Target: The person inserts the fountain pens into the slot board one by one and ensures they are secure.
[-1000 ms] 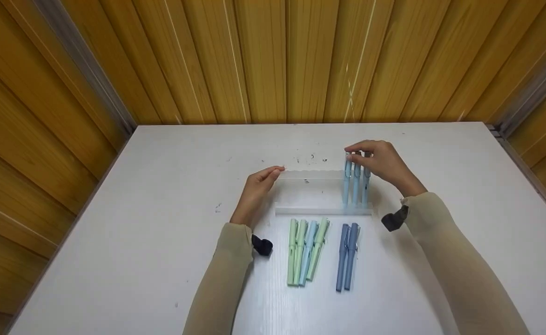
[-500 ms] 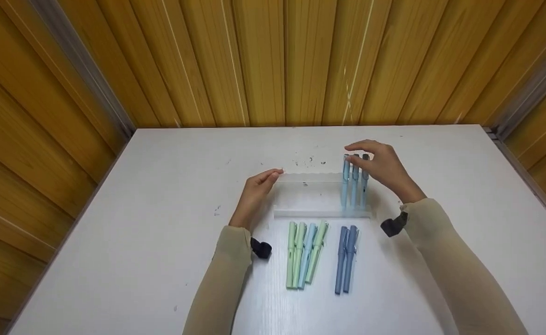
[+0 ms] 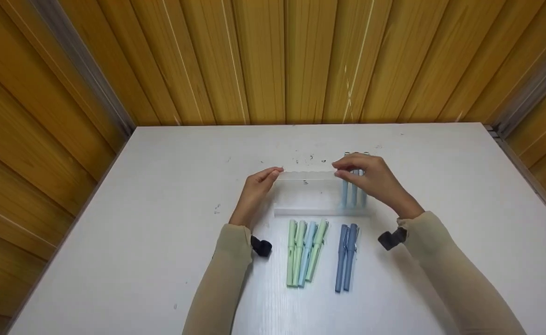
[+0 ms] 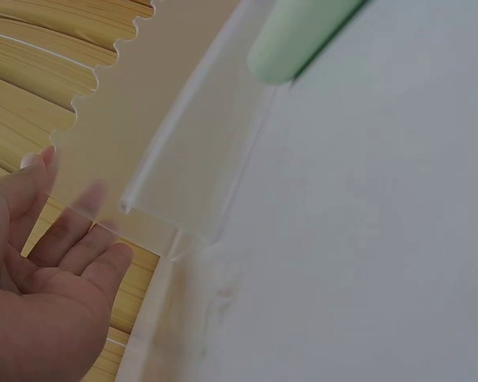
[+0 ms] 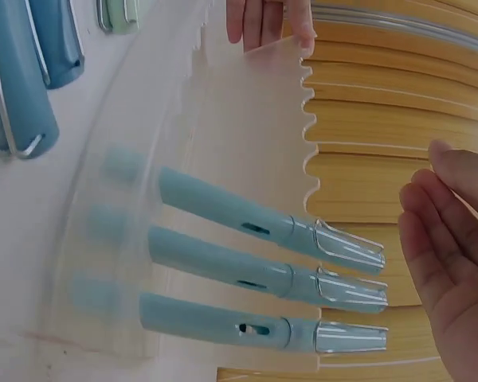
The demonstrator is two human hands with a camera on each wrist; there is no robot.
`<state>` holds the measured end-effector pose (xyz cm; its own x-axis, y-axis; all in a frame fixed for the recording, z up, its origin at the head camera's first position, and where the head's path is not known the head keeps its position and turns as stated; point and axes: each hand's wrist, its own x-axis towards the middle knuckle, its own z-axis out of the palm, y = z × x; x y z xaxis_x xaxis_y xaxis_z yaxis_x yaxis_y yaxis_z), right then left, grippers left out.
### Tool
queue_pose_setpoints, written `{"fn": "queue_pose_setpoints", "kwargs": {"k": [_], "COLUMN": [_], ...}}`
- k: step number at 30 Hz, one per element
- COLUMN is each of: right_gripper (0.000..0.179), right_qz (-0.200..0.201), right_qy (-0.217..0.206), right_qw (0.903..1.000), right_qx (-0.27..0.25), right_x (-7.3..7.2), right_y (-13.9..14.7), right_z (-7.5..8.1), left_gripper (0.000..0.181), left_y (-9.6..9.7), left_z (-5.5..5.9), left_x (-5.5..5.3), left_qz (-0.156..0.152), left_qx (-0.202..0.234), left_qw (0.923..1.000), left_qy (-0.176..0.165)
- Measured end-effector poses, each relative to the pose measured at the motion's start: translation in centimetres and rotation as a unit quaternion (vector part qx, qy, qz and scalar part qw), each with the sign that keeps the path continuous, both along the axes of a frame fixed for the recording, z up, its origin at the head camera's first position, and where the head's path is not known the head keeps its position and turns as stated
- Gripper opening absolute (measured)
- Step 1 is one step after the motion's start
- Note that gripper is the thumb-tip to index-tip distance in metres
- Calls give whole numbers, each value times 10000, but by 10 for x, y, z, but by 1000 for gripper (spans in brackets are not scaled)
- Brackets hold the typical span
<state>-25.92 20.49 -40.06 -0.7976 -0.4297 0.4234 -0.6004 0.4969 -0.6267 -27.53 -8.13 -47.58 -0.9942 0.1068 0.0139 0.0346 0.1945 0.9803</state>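
A clear pen stand [image 3: 307,212] with a scalloped upper edge stands mid-table. Three light blue pens [image 5: 215,255] lean upright side by side at its right end, their caps uppermost. My left hand [image 3: 258,190] pinches the stand's upper left corner; its fingers [image 4: 76,243] show partly through the clear panel. In the head view my right hand [image 3: 366,177] overlaps the standing pens. The right wrist view shows that hand [image 5: 462,239] apart from the caps, fingers loosely bent and nothing between them.
In front of the stand lie several loose pens: green pens [image 3: 292,253] with one light blue pen [image 3: 306,260] among them, and two darker blue pens [image 3: 350,258] to their right. A yellow wood-look wall [image 3: 273,60] rises behind the white table [image 3: 138,223].
My right hand has let go of the leftmost standing pen and moved down and slightly left, near the stand's upper edge. The left hand keeps its place.
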Motion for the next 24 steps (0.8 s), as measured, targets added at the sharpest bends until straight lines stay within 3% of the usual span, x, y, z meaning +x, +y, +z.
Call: {"fn": "queue_pose_setpoints", "kwargs": {"k": [4,10,19,24], "right_gripper": [20,21,25,25], "right_qz": [535,1175,1481,1573], "right_qy": [-529,-1282,-1847,-1954], "right_qw": [9968,9811,9580,9503], "right_qx": [255,848,1616,1842], "right_x": [8,16,20,22], "right_y": [-7,-17,-34,-41], "right_z": [-6,-12,-17,-21], "left_gripper": [38,41,40,39], "left_y": [1,0,0,0], "left_z": [0,-1,0,0], "left_x": [0,1,1,1], "left_qz": [-8,17,-64,-60], "left_qx": [40,6,77,31], "left_qw": [10000,9998,9999,10000], "left_qy": [-16,-188,-59,-14]}}
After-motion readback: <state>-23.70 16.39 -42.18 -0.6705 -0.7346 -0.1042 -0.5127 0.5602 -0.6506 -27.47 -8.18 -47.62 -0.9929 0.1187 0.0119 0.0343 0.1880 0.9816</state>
